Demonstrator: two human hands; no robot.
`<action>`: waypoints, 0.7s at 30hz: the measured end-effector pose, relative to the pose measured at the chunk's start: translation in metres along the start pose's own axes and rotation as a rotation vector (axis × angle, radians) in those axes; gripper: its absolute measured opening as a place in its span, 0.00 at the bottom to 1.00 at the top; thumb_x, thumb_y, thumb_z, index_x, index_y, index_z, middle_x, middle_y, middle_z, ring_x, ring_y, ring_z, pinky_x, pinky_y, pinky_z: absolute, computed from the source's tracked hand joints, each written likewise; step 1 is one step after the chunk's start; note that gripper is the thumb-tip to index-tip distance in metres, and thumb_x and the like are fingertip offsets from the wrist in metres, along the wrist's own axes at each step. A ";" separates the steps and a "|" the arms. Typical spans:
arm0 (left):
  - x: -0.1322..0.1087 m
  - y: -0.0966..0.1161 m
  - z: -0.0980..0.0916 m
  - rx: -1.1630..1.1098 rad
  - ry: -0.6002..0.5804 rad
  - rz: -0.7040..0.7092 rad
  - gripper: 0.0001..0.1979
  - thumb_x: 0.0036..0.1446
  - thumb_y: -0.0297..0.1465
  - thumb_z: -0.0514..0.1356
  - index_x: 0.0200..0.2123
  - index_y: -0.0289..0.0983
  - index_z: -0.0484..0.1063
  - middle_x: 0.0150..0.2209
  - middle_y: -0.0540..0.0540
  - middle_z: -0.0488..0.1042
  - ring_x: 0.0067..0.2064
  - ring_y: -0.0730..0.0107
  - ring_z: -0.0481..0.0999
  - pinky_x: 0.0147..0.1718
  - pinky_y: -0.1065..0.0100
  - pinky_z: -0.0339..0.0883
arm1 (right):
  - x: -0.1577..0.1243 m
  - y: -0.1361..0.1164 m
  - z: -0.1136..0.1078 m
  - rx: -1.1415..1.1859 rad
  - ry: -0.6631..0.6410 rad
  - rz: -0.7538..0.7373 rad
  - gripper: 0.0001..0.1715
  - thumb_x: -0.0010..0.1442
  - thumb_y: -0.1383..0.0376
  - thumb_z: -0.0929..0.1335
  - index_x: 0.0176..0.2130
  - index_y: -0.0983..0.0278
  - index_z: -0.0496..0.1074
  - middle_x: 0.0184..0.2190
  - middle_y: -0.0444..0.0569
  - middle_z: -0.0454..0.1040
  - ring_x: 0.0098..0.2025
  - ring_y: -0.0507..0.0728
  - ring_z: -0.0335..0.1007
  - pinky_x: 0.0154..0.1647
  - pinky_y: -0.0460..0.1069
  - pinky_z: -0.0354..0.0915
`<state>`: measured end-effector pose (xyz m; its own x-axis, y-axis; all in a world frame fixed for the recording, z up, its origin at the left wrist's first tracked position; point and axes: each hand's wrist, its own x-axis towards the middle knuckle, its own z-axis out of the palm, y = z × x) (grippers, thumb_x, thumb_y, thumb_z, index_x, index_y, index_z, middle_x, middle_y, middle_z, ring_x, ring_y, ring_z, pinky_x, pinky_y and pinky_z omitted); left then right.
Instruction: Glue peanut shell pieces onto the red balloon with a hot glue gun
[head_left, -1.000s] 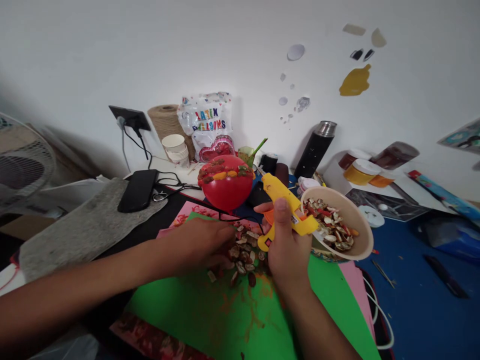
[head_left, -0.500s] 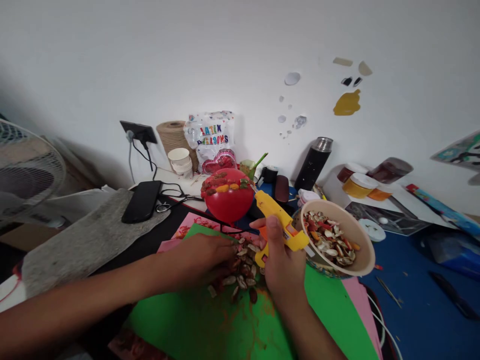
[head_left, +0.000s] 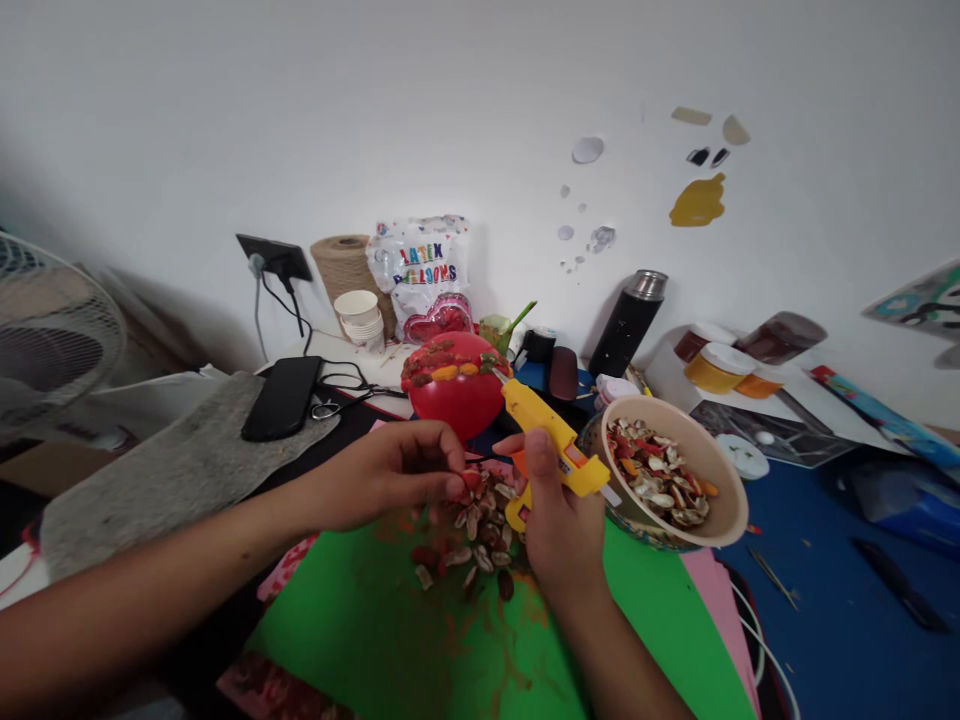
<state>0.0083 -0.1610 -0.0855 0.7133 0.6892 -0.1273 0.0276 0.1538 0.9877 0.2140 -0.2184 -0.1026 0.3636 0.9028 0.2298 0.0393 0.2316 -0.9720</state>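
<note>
My right hand (head_left: 566, 525) is closed round a yellow glue gun (head_left: 553, 430), its nozzle pointing up and left at the red balloon (head_left: 457, 405). Red, orange and green shell pieces are stuck in rows over the balloon's upper part. My left hand (head_left: 409, 475) pinches a small red-painted shell (head_left: 471, 480) between thumb and fingertips, just below the balloon. Beneath it, a pile of pistachio-like shells (head_left: 480, 545) lies on a green sheet (head_left: 390, 620) smeared with orange paint.
At right stands a beige bowl (head_left: 727, 500) of mixed shells. Behind are a black flask (head_left: 628, 325), a balloon bag (head_left: 427, 265), paper cups (head_left: 360, 318) and a twine roll (head_left: 341, 270). A phone (head_left: 283, 400) and scissors (head_left: 337, 405) lie left, near a fan (head_left: 56, 340).
My left hand has lifted from the shell pile and now holds a red shell in its fingertips. The glue gun has shifted slightly left, its nozzle still near the balloon.
</note>
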 end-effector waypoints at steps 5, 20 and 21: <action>0.008 0.007 0.006 -0.100 0.075 0.041 0.21 0.64 0.45 0.79 0.39 0.36 0.76 0.31 0.52 0.80 0.28 0.76 0.79 0.26 0.75 0.67 | -0.002 0.006 0.000 0.043 -0.031 0.030 0.34 0.65 0.35 0.77 0.33 0.62 0.84 0.27 0.48 0.80 0.30 0.58 0.75 0.31 0.51 0.73; 0.025 0.011 0.021 -0.075 0.125 0.119 0.22 0.65 0.47 0.77 0.46 0.38 0.76 0.34 0.51 0.80 0.28 0.74 0.78 0.27 0.72 0.68 | 0.003 -0.004 0.005 0.009 0.037 -0.008 0.22 0.61 0.43 0.80 0.33 0.58 0.83 0.30 0.50 0.85 0.32 0.62 0.81 0.31 0.53 0.78; 0.025 0.011 0.022 -0.060 0.127 0.118 0.22 0.66 0.47 0.76 0.47 0.38 0.76 0.34 0.51 0.80 0.29 0.73 0.78 0.28 0.71 0.69 | 0.003 -0.005 0.005 -0.011 0.032 0.005 0.22 0.61 0.43 0.80 0.34 0.58 0.83 0.31 0.50 0.86 0.33 0.62 0.82 0.32 0.53 0.78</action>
<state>0.0424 -0.1577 -0.0758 0.6144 0.7886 -0.0253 -0.0954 0.1060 0.9898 0.2105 -0.2151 -0.0963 0.3939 0.8916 0.2234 0.0479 0.2228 -0.9737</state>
